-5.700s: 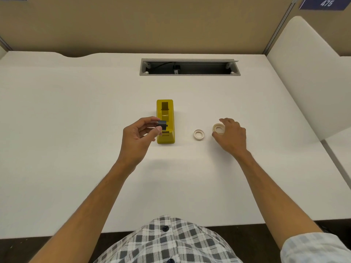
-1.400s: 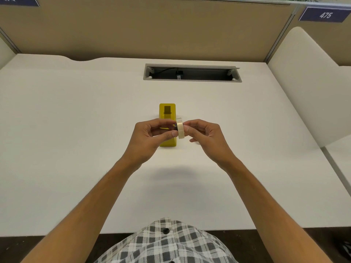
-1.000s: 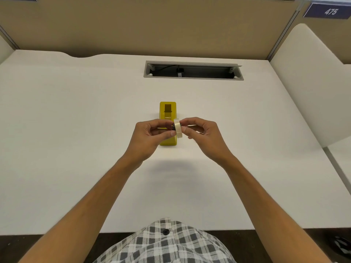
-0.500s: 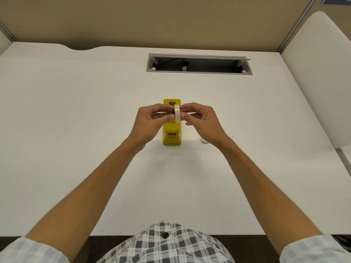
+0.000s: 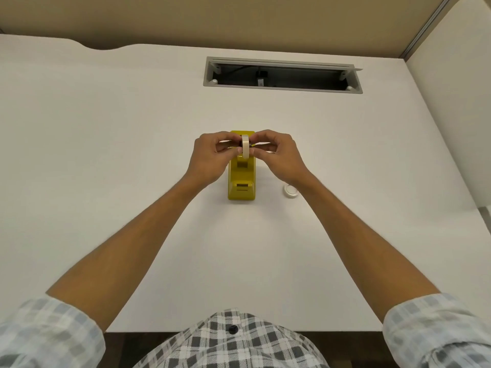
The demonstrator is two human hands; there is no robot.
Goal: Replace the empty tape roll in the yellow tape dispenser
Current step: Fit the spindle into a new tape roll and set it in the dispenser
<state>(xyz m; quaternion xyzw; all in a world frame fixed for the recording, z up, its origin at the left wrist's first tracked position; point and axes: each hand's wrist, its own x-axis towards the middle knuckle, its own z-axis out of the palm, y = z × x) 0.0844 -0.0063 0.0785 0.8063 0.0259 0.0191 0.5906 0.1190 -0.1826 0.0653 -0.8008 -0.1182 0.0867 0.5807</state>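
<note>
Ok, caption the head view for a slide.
Both hands hold a tape roll over the yellow dispenser.

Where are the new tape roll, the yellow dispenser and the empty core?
new tape roll (image 5: 245, 150), head view, on its outer white band between the fingertips.
yellow tape dispenser (image 5: 241, 191), head view, on its near end by the cutter.
empty core (image 5: 290, 191), head view, on its ring, lying on the desk.

White desk (image 5: 106, 155) against a tan partition wall (image 5: 239, 19).
A grey-framed cable slot (image 5: 282, 75) is recessed near the desk's far edge.
</note>
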